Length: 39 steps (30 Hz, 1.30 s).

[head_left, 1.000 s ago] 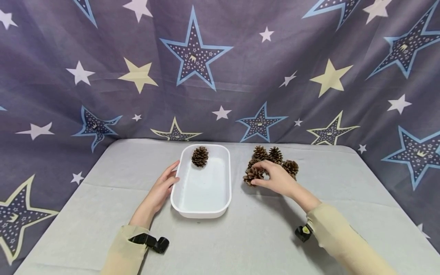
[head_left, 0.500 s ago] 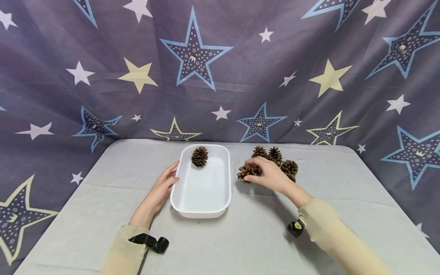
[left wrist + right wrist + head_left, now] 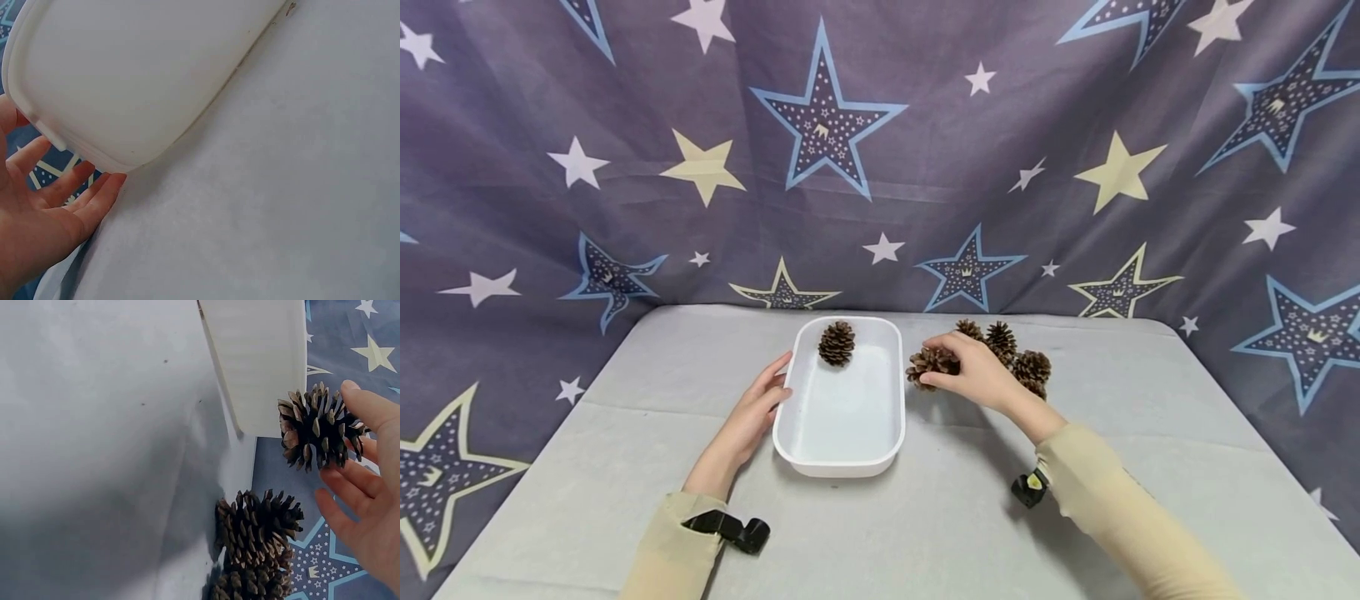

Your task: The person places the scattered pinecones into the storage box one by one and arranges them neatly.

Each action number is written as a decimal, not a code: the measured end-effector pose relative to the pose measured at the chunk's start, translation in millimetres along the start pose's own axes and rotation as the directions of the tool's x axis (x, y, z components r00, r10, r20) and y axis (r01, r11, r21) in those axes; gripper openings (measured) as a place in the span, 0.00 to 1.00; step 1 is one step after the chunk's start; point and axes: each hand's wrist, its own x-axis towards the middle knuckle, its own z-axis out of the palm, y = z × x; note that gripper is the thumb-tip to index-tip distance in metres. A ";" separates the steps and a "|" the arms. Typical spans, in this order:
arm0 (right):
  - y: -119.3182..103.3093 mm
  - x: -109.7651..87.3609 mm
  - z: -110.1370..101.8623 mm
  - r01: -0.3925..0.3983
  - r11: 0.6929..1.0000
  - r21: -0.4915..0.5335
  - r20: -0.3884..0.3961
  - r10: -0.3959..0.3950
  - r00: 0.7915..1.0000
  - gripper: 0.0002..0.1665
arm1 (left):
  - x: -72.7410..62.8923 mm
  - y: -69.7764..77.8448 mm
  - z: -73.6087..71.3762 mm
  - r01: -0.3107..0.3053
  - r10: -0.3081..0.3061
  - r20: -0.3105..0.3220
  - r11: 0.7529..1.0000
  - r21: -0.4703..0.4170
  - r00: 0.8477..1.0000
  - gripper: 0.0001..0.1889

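the right hand (image 3: 973, 373) pinches a pine cone (image 3: 928, 365) between thumb and fingertips and holds it off the table (image 3: 625, 467), just to the right of the white tray (image 3: 891, 417) and near its far end. the cone is brown and dry, roundish, with its woody scales spread wide open; the scale tips look paler than the dark gaps between them. in the right wrist view the same pine cone (image 3: 315, 434) sits against the fingers (image 3: 362, 412), its scales fanning outward, with the tray's white wall (image 3: 256, 362) just beside it. three more pine cones (image 3: 1018, 354) stay clustered on the table behind and to the right of the right hand, touching or nearly touching one another; in the wrist view two of them show stacked close below the held cone. one pine cone in the tray (image 3: 837, 342) stands upright at the far end of the tray. the tray is oblong with rounded corners and a plain white inside. the left hand (image 3: 752, 412) lies with its fingers straight and relaxed against the tray's left rim, holding nothing; the left wrist view shows the fingertips (image 3: 100, 190) touching the tray's outer edge (image 3: 125, 94). the two hands are apart, one on each side of the tray. a grey cloth covers the table, and a star-printed curtain (image 3: 880, 150) hangs behind it.
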 end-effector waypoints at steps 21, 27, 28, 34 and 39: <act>-8.7 29.8 -8.2 0.002 0.999 0.038 -0.040 0.000 0.999 0.32 | 0.2 -1.0 -0.7 0.004 -0.004 0.005 1.000 -0.007 1.000 0.31; -12.4 40.7 -7.8 -0.017 0.995 0.095 -0.055 0.022 0.998 0.30 | 0.3 -0.7 0.4 0.003 -0.003 0.000 1.000 -0.001 1.000 0.31; -13.1 42.3 -6.9 -0.020 0.995 0.095 -0.055 0.025 0.998 0.30 | 0.2 -0.7 0.4 0.002 -0.002 -0.001 1.000 -0.001 1.000 0.31; -16.4 51.4 0.6 -0.018 0.994 0.112 -0.058 0.025 0.998 0.31 | 0.4 -1.6 0.2 -0.006 0.006 0.004 1.000 -0.002 1.000 0.31; -18.4 58.2 7.7 -0.024 0.989 0.146 -0.068 0.034 0.997 0.31 | 0.0 -1.7 -0.1 -0.014 0.014 0.006 1.000 -0.009 1.000 0.32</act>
